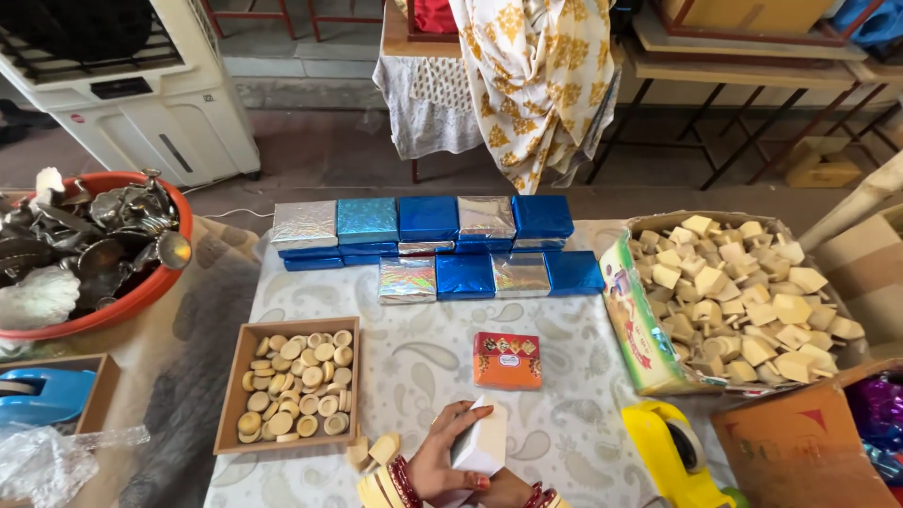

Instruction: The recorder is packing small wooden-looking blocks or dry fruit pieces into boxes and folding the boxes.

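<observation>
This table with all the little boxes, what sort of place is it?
Likely a small gift-packing workshop: stacks of foil-wrapped boxes, a carton of wooden pieces, and a yellow tape dispenser on a cloth-covered table.

Before you, a tray of discs (288,386) left, stacked boxes (433,246) behind, a carton of blocks (743,296) right.

At the bottom edge of the patterned tablecloth (423,362), the left hand (442,463) with red and gold bangles wraps around a small plain white cardboard box (482,440); the right hand (508,489) touches it from below, mostly out of frame. Just beyond lies a small orange printed box (507,360). To the left sits a shallow wooden tray of round pale wooden discs (292,384) — to the right, an open carton of pale wooden blocks (743,301). Farther back, shiny blue and silver wrapped boxes (442,246) stand in rows. A yellow tape dispenser (670,452) lies near the right hand.
</observation>
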